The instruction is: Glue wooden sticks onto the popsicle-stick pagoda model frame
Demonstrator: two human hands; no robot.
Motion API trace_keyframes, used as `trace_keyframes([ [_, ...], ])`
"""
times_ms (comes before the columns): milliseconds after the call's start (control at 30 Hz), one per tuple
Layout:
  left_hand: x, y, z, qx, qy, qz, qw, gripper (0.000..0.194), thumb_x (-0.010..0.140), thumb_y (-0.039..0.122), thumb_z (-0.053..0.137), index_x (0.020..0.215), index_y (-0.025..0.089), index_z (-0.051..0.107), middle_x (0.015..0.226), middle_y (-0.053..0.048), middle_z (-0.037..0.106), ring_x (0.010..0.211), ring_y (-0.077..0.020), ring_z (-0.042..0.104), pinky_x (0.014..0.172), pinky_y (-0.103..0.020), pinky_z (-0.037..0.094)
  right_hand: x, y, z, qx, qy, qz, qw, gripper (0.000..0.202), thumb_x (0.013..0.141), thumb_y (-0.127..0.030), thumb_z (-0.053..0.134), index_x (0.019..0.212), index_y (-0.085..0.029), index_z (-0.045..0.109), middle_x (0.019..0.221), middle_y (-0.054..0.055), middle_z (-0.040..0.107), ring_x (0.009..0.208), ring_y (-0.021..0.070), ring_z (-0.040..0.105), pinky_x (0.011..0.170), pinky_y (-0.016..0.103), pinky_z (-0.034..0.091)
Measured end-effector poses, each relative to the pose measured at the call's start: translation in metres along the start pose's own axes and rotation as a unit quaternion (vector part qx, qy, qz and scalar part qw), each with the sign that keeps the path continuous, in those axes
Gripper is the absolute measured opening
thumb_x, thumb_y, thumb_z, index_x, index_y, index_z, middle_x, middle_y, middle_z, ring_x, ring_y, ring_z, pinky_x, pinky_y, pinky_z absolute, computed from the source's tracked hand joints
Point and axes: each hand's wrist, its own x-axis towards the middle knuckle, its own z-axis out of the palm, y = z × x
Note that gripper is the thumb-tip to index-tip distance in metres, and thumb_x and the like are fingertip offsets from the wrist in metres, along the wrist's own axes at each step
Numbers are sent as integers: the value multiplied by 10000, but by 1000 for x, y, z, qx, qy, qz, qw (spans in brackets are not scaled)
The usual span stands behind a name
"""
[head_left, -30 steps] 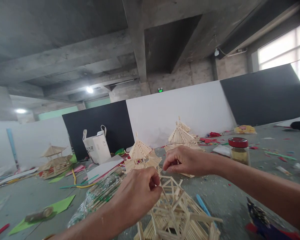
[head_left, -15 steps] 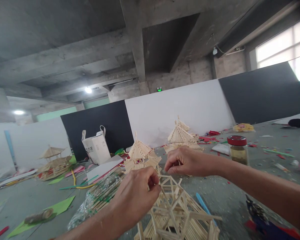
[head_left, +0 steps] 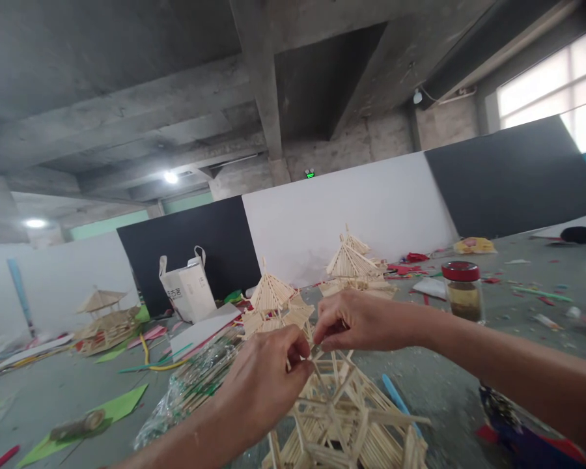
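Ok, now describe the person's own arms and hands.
The left hand and right hand are ungloved, with no ring or watch in view. The left forearm and right forearm are bare; no sleeve shows on either.

Hands: two, one left hand (head_left: 269, 370), one right hand (head_left: 351, 320). Open stick frame (head_left: 334, 423), one, up front. Roofed stick models (head_left: 272, 294), at least three; overlap at the right one, exact count unclear. Jar (head_left: 463, 296), one. Tote bag (head_left: 188, 293), one. Log piece (head_left: 78, 425), one. Yellow packet (head_left: 474, 245), one. Dark panels (head_left: 512, 185), two. Lit ceiling lamps (head_left: 170, 177), two. Scraps, too many to count.
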Motion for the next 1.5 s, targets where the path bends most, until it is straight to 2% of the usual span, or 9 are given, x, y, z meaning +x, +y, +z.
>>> trace_keyframes([
  [333,0,-1,0,-5,0,14,1000,79,706,249,537,758,220,588,657,37,603,612,-127,514,561,-246,307,6,-11,5,-14,-19,-47,999,174,711,-9,605,755,-157,687,645,-32,569,627,98,496,578,205,354],
  [900,0,-1,-1,-36,-19,-10,999,152,680,279,590,815,212,570,642,58,595,579,-119,509,533,-234,298,9,-14,9,-43,-12,-40,998,146,673,14,614,664,-129,645,563,-44,523,539,80,456,517,205,322],
  [1200,0,-5,2,-63,-18,-13,998,151,675,269,579,814,214,562,651,56,599,552,-114,505,510,-225,290,9,-7,12,-50,-2,-55,997,129,700,-21,626,722,-145,650,633,-28,568,601,95,497,565,206,344],
  [1500,-2,-4,-2,-74,3,-21,997,174,657,239,568,829,214,556,628,56,607,547,-120,515,518,-229,307,9,-17,11,-73,-3,-59,996,172,670,12,621,722,-145,668,696,-5,584,619,108,504,575,208,350],
])
